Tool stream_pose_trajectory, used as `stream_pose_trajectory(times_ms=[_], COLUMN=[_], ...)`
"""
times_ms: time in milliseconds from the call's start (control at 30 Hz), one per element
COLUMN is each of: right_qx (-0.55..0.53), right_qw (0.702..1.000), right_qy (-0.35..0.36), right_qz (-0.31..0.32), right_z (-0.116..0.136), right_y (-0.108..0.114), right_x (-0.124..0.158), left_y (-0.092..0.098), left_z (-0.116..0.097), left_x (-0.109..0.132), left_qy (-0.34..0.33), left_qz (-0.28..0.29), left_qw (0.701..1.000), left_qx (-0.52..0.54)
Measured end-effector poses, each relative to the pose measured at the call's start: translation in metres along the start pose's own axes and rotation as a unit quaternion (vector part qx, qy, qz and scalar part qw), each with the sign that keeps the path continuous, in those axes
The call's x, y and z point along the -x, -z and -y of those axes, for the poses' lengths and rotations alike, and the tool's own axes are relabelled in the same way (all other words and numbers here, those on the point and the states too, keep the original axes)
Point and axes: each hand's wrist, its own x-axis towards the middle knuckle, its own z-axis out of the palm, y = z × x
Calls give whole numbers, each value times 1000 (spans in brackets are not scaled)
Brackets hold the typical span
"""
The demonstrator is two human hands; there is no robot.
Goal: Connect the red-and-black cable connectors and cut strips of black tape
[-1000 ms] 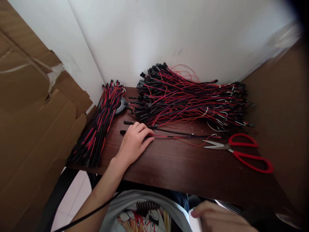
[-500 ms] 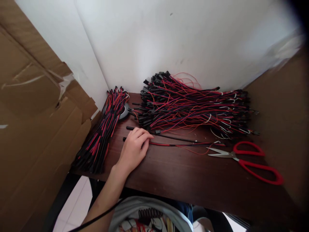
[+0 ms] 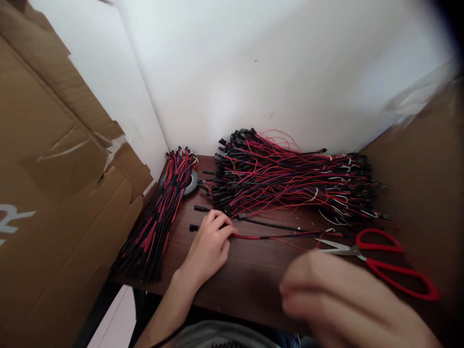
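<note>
**Left hand (image 3: pixel 208 244) on a thin cable of red and black wires (image 3: pixel 264 237); right hand (image 3: pixel 326 290) in view**

The left hand lies palm down, left of centre, fingers bent and partly closed over the cable. Whether the fingers pinch the cable or only press it cannot be told. The cable lies on the dark brown table (image 3: pixel 246 285): its black connector (image 3: pixel 194 227) projects left of the hand, and its wires run right toward the steel scissors with red looped handles (image 3: pixel 355 251). A second, mostly black cable (image 3: pixel 271 224) lies just beyond.

Change: the right hand, absent half a second ago, is now above the near right part of the table, in front of part of the scissors. Its fingers are bent close together; blur prevents telling whether it holds anything. The left hand remains at the same cable. Both hands are therefore at the work area, with the cable steadied by one at most.

Surroundings: a large pile of red and black wire cables (image 3: pixel 279 188) is at the far side; a narrower bundle of similar cables (image 3: pixel 159 227) is at left, partly over a grey ring-shaped roll (image 3: pixel 195 182).

Markings: a white printed letter "R" (image 3: pixel 14 217) is readable on the brown cardboard panel (image 3: pixel 54 159) at left. Adjoining print is cut off. No brand is legible.
</note>
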Motion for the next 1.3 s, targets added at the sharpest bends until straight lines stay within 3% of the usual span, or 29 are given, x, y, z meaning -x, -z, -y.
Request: stream_pose_trajectory(times_ms=[133, 300, 533, 700, 767, 867, 933, 1033, 1133, 1200, 1300], right_qx=[144, 293, 383, 290, 231, 138, 96, 143, 176, 179, 184], right_qw=[988, 954, 920, 953, 969, 984, 975, 959, 945, 946, 955], right_qy=[-26, -56, -63, -62, -68, -110, -193, -240, -249, -219, -171], right_qz=[-48, -34, -55, -64, -52, 22, 56, 54, 121, 161, 161], right_z=[-47, -110, -149, -160, -158, -157, -163, -179, -189, -190, -187], right_y=[23, 21, 30, 48, 61, 92, 113, 134, 135, 128, 118], right_x=[-47, -77, -105, -113, -115, -113, -107, -91, -72, -60, -42], left_y=[0, 2, 4, 3, 2, 2, 3, 4, 4, 3, 3], left_z=[-1, -4, -5, -2, -1, -1, -1, -2, -2, -1, -1], left_x=[0, 1, 0, 0, 0, 0, -1, -2, -3, -4, -3], left_qy=[-5, -15, -25, -27, -30, -27, -25, -24, -21, -20, -20], left_qz=[3, 0, -6, -12, -12, -10, -9, -7, -3, -3, -3], left_qw=[1000, 1000, 999, 999, 999, 999, 999, 999, 999, 999, 999], left_qx=[4, 18, 20, 28, 31, 36, 39, 40, 35, 33, 34])
